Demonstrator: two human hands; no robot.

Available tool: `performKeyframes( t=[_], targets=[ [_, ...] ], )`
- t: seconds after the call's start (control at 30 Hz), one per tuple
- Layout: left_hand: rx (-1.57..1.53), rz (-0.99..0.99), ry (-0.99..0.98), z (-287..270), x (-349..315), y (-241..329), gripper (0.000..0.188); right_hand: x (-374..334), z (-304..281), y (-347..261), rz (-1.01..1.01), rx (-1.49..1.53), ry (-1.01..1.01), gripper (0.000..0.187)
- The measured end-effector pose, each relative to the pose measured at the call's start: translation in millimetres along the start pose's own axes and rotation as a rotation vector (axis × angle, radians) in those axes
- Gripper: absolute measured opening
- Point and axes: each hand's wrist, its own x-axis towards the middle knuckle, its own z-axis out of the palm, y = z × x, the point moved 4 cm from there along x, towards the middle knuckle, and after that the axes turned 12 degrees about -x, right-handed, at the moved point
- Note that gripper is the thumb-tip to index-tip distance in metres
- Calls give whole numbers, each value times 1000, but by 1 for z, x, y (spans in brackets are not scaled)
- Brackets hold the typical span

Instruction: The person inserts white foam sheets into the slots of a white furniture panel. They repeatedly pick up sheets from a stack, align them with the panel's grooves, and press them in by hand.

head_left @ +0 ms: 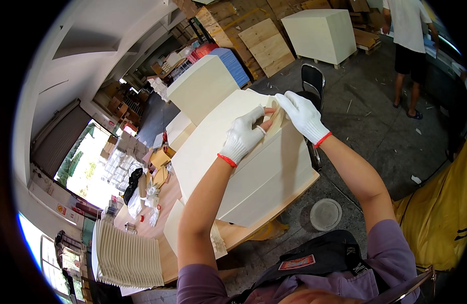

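A tall stack of cream-coloured paper or card sheets [213, 147] stands on the wooden table in front of me. At its far right corner several sheets are bent up into a curved edge [278, 117] between my hands. My left hand [245, 133], in a white knit glove with red cuff and some bare fingertips, grips that edge from the left. My right hand [300, 115], gloved the same way, holds the edge from the right, its fingers close together. How many sheets are pinched cannot be made out.
A fanned row of cream bundles [129, 256] lies at the table's left end, near plastic bags [153, 197] and clutter. More cream stacks [319, 35] stand beyond. A black chair [313, 81] is past the table; a stool [326, 214] stands nearer. A person [410, 45] works at far right.
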Motion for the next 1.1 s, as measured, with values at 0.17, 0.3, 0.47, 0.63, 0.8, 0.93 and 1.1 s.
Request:
performKeyframes(
  t=[0.17,0.3,0.47,0.63,0.8,0.93,1.1],
  targets=[
    [7,-19,45,0,0,0,32,-3,-4,-9,28,-8,-26,54],
    [50,-81,3,2,-1,7,32,-1,0,0,-14,2,17,53],
    [106,-17,0,2,0,5,33,-1,2,1,7,7,2,53],
    [53,4,21,1,-1,6,33,-2,-1,-2,32,34,-11,53],
    [53,-20,9,1,2,-5,32,-1,2,0,30,20,2,52],
    [113,-59,-13,4,-2,11,34,-2,3,4,29,29,13,51],
    [95,-13,8,3,-2,6,39,-1,3,3,39,18,23,49]
  ],
)
